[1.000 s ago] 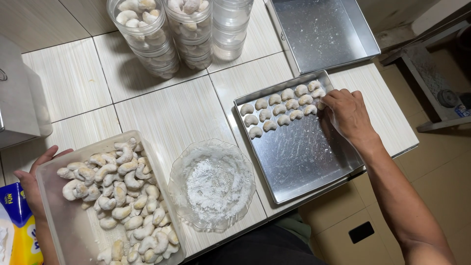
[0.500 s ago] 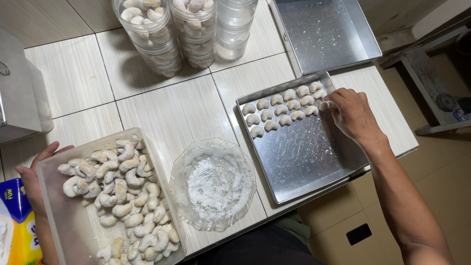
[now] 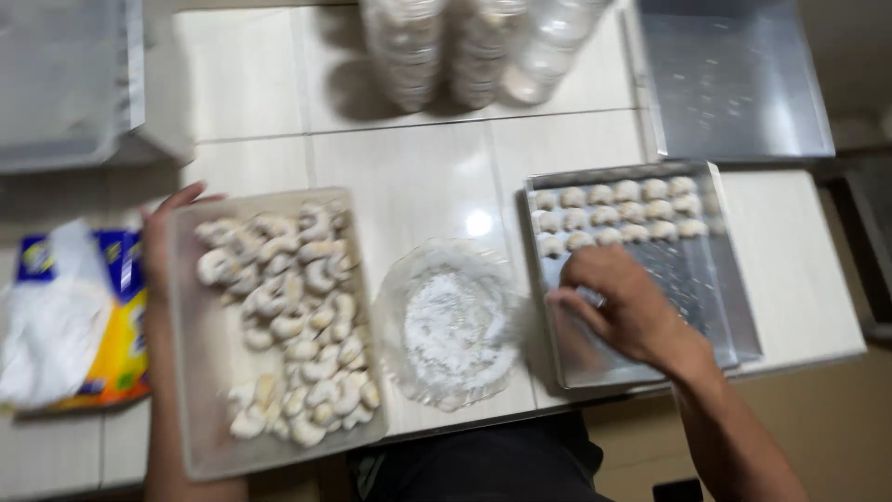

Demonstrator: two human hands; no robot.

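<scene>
The right hand [image 3: 624,307] sits at centre right of the frame, its fingers curled loosely downward over the near left part of the metal baking tray [image 3: 720,307]; motion blur hides whether they pinch anything, so I cannot tell. Above the hand, along the tray's far edge, lie rows of pale sugar-dusted crescent cookies [image 3: 618,216], well apart from the fingers. Just left of the tray, at the middle of the frame, stands a clear bowl of white powdered sugar [image 3: 455,325].

The left hand [image 3: 160,244], at centre left, has its fingers spread open and pressed against the far left edge of a pale rectangular tray [image 3: 209,390], holding nothing inside it. That tray carries a heap of uncoated crescent cookies [image 3: 293,316].

At lower left, beside the left forearm, lies a yellow and blue packet [image 3: 111,325] with a white plastic bag [image 3: 51,316] over it. At top centre stand stacked clear round containers [image 3: 465,46]; a second, empty metal tray [image 3: 734,79] fills the upper right. All rest on a white tiled counter [image 3: 251,84].
</scene>
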